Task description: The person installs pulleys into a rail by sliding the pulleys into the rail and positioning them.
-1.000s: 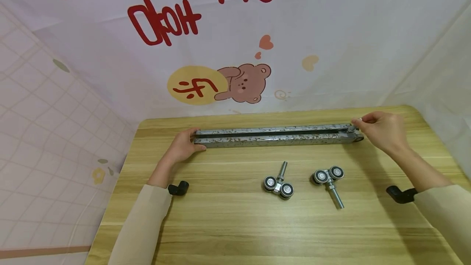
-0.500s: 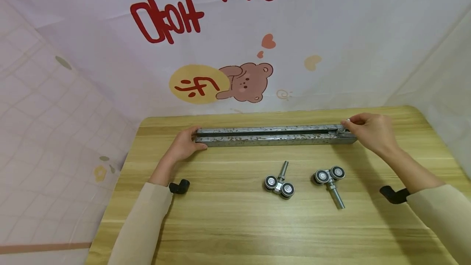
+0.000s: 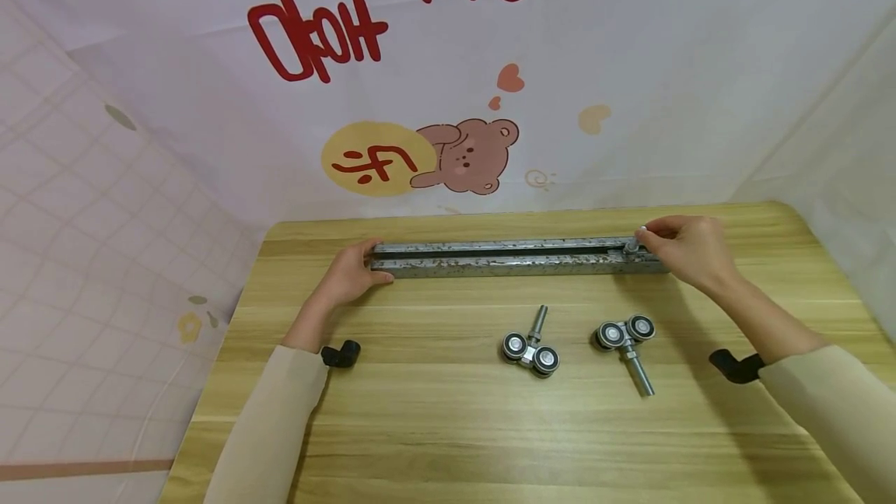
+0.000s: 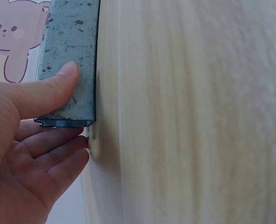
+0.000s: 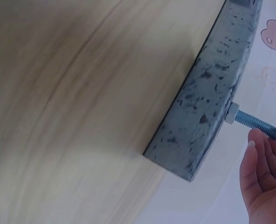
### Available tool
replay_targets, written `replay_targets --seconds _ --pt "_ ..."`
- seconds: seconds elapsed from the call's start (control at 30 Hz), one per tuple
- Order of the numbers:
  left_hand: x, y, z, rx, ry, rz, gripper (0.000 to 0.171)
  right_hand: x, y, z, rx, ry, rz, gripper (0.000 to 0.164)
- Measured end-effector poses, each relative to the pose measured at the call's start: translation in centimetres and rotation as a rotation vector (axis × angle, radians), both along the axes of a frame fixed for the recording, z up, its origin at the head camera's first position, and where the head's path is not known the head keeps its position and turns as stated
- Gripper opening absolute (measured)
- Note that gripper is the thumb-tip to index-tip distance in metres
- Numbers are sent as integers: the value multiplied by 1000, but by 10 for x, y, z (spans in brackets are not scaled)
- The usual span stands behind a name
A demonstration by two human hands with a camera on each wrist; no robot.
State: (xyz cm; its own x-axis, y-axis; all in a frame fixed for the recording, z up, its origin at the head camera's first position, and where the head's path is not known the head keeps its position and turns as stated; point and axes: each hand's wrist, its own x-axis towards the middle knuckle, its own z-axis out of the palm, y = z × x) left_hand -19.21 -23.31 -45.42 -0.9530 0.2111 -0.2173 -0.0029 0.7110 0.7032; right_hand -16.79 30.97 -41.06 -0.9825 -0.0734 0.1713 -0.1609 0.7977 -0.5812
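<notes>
A galvanised, speckled metal channel rail (image 3: pixel 504 264) lies across the far part of the table, slot facing up. My left hand (image 3: pixel 348 274) grips its left end; in the left wrist view the thumb (image 4: pixel 58 88) lies on the rail's side wall. Near the other end, my right hand (image 3: pixel 693 251) pinches the top of a threaded bolt (image 5: pixel 257 124) with a hex nut (image 5: pixel 231 113), which stands up out of the slot. Whatever the bolt joins inside the rail is hidden. Two roller trolleys, a left one (image 3: pixel 530 356) and a right one (image 3: pixel 623 334), lie in front of the rail.
The wood-grain table (image 3: pixel 448 434) has rounded far corners. A white printed cloth with a bear (image 3: pixel 476 158) hangs right behind it, and more cloth hangs at both sides. Black curved pieces stick out at the left wrist (image 3: pixel 341 355) and right wrist (image 3: pixel 735 366).
My right hand has slid the bolt leftward along the slot, away from the rail's right end. The left hand keeps its grip, and both loose trolleys stay put.
</notes>
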Motion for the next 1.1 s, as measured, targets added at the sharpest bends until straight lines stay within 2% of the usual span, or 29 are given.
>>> replay_targets --seconds 0.57,1.1 --pt "0 1 0 -6 -9 4 82 -6 -26 2 -36 30 93 32" --pt "-1 -1 0 -12 -16 -1 81 -11 -51 5 -47 18 123 25"
